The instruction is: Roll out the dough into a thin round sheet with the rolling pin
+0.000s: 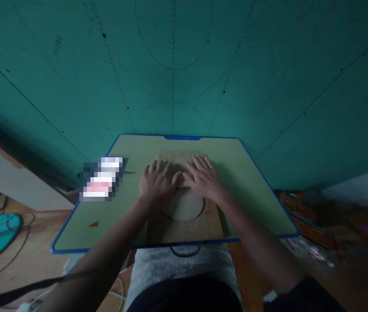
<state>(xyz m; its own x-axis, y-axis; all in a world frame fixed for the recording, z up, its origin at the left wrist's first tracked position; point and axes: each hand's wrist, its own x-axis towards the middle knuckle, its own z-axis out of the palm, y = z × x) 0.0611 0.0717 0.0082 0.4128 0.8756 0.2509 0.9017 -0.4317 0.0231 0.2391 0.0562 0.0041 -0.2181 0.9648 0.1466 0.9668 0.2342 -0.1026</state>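
At the bottom middle of the frame, the person's pale trousers (184, 262) show beneath a dark loop handle (186, 255) at the near edge of a small blue-rimmed table (252, 195). A wooden board (187, 232) lies on it, in the lower middle. On the board, just nearer than the 2 hands and between the wrists, is a flat disc (184, 209), its upper part covered by the hands. It is pale beige, smooth-looking, with a rounded near edge and a dark line along its right side. A pale bar-like piece (186, 181) crosses just past it, between the thumbs; its ends are hidden.

The left hand (158, 180) and right hand (203, 177) lie palm down, fingers stretched forward and slightly apart, thumbs angled inward and almost meeting. What the palms press on cannot be told. Both forearms slant inward from the lower corners.

Left of centre rests a phone-like slab (103, 177), its face pixelated. A green wall (171, 86) with ruled lines fills the top.
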